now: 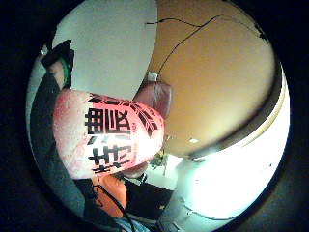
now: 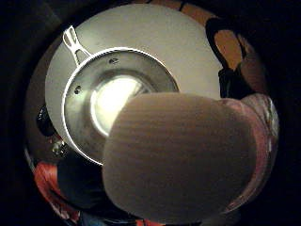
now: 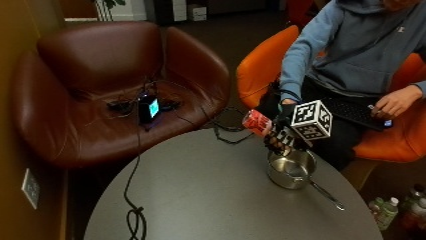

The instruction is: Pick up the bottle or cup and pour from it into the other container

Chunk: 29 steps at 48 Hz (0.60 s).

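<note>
In the outside view my gloved right hand (image 3: pixel 283 134) grips a red cup (image 3: pixel 256 122) with black characters on it. The cup is tilted almost onto its side in the air, just above the far rim of a metal pot (image 3: pixel 291 170). The pot stands on the round grey table (image 3: pixel 200 200), its long handle (image 3: pixel 326 195) pointing toward the table's edge. The little finger side palm view shows the cup's red printed wall (image 1: pixel 111 137) close to the palm. In the thumb side palm view the cup (image 2: pixel 183 160) fills the foreground, with the pot (image 2: pixel 117 99) below it. No liquid shows.
A black cable (image 3: pixel 133 215) trails across the table's left side. Behind the table a brown leather armchair (image 3: pixel 100 75) holds a small lit device (image 3: pixel 148 107) and wires. The person sits in an orange chair (image 3: pixel 259 65). Bottles (image 3: pixel 386 210) stand on the floor.
</note>
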Tool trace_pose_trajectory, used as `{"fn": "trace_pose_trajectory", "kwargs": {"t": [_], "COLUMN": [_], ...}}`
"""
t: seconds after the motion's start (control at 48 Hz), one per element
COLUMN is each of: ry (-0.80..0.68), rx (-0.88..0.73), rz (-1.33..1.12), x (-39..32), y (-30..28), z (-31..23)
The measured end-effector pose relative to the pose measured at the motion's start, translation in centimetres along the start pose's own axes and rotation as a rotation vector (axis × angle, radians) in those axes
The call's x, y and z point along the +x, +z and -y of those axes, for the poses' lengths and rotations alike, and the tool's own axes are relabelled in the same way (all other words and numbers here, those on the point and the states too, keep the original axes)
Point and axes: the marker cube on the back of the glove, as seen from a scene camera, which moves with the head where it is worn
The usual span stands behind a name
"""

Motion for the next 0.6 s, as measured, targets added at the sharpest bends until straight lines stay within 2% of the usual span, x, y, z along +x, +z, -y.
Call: {"fn": "trace_pose_trajectory", "kwargs": {"t": [0.604], "ry": [-0.02], "rx": [-0.024], "rz": [-0.036], "x": [-2.0], "y": [0.0], "z": [0.0]}}
